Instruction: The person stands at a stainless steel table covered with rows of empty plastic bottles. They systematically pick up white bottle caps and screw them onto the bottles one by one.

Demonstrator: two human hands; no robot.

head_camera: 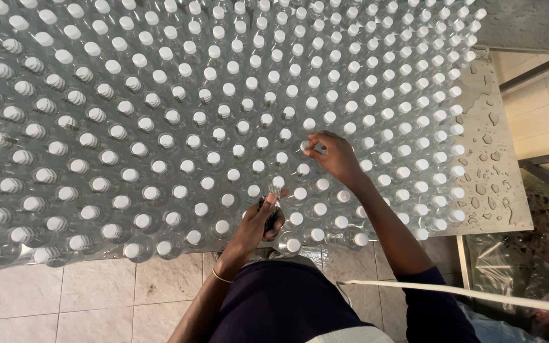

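Left hand: I see my left hand (255, 225) at the near edge of the worktop, fingers curled shut round a small dark tool (271, 215) with a pale metal tip; what kind of tool it is I cannot tell.
Right hand: my right hand (332, 155) reaches further in, thumb and fingertips pinched on the white cap (308, 146) of one bottle, a few rows back from the near edge.
Capped bottle under the right hand: upright, packed tight among its neighbours, right of the middle of the worktop.
Bottles: a dense field of clear plastic bottles (160, 114) with white caps covers almost the whole worktop, touching one another in slanting rows, running off the far and left edges of the view.
Worktop: a metal table (487, 165); its right edge is a bare strip, wet with scattered water drops.
Wrist: a thin bangle (221, 277) sits on my left wrist.
Clothing: a dark top with dark sleeves, just below the near edge.
Floor: pale tiles (65, 295) under the near edge.
Cord: a white cord (465, 293) crosses the lower right, over my right sleeve.
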